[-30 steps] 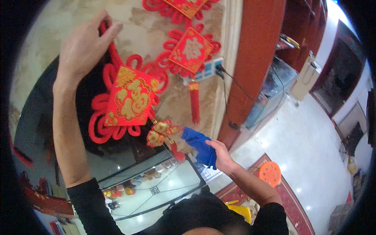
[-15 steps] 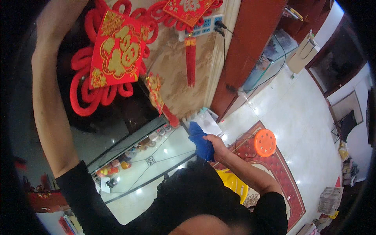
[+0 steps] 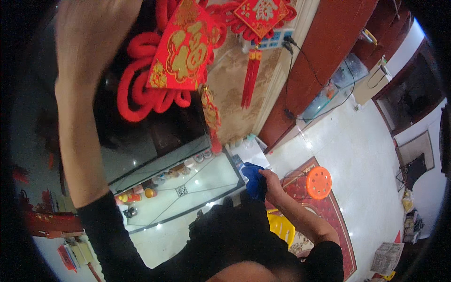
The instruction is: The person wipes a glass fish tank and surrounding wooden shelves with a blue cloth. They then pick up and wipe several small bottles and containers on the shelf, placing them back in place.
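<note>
Ornament [image 3: 185, 49] is located at upper left of centre, just right of the left hand [image 3: 96, 35] and in front of a dark panel [image 3: 120, 138]. The fingers of the left hand are cut off by the top edge; whether they are spread, narrowed or closed on the ornament cannot be told. By the right hand [image 3: 275, 185], a blue cloth [image 3: 255, 182] is held bunched between thumb and fingers. The cloth's long axis is set steeply, its upper end tipped slightly leftward.

The ornament's long axis is run from the top edge downward, with its lower end inclined to the right. The red card is seen as a tilted diamond, printed side toward the camera, bordered by red cord loops [image 3: 134, 101]. From the card's lower corner a gold pendant [image 3: 210, 110] is suspended, ended by a red tassel [image 3: 215, 143] pointed down.

Farther right, a second ornament [image 3: 262, 14] is hung near the wall [image 3: 235, 89], its tassel pointed down beside a socket strip [image 3: 276, 41]. Below, a glass-topped stand [image 3: 206, 188] is placed, with its corner near the cloth. To the right of the right hand, an orange stool [image 3: 319, 182] is stood on a rug [image 3: 336, 221].
</note>
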{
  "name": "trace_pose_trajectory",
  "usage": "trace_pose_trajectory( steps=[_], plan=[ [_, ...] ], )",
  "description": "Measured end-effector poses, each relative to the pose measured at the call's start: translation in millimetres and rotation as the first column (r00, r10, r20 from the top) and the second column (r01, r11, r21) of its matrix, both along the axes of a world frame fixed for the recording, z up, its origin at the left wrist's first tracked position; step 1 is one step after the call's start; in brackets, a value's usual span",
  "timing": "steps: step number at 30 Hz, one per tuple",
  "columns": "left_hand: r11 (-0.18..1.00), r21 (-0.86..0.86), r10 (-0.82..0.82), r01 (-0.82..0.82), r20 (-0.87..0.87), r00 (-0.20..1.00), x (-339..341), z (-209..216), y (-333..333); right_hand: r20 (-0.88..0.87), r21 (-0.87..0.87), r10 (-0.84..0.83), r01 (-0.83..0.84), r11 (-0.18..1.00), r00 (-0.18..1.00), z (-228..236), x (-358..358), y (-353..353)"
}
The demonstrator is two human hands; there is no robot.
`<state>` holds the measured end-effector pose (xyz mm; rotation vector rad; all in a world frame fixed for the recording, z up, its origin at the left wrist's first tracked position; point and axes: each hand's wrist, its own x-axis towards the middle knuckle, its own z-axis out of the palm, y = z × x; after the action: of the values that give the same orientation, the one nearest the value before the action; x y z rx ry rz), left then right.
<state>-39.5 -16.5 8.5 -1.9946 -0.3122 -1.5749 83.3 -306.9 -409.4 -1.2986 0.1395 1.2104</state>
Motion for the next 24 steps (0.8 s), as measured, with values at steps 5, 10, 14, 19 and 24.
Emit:
trace_pose_trajectory(
  steps=[5, 10, 14, 19, 24],
  plan=[
    [0.722, -0.535, -0.656, 0.439, -0.327, 0.680, -55, -99, -71, 0.323, 0.242, -0.377, 0.309, 0.920, 0.868, 28, 5, 24],
    [-0.354, -0.935, -0.764, 0.015, 0.298, 0.572, 8, -230, -117, 0.722, 0.478, -0.447, 0.086, 0.874, 0.528, 83, 8, 34],
    [-0.970, -0.134, -0.037, 0.201, 0.905, 0.425, 66, -275, -128, 0.979, 0.012, -0.097, -0.428, 0.904, -0.177, 120, 35, 21],
    [-0.804, -0.379, -0.174, 0.458, 0.887, 0.429, 140, -265, -143, 0.937, 0.291, -0.341, -0.377, 0.879, -0.072, 141, 93, -7],
    [-0.215, -0.645, -0.626, 0.733, 0.667, 0.403, 240, -188, -166, 0.800, 0.592, -0.598, -0.094, 0.801, -0.053, 169, 187, -36]
  ],
)
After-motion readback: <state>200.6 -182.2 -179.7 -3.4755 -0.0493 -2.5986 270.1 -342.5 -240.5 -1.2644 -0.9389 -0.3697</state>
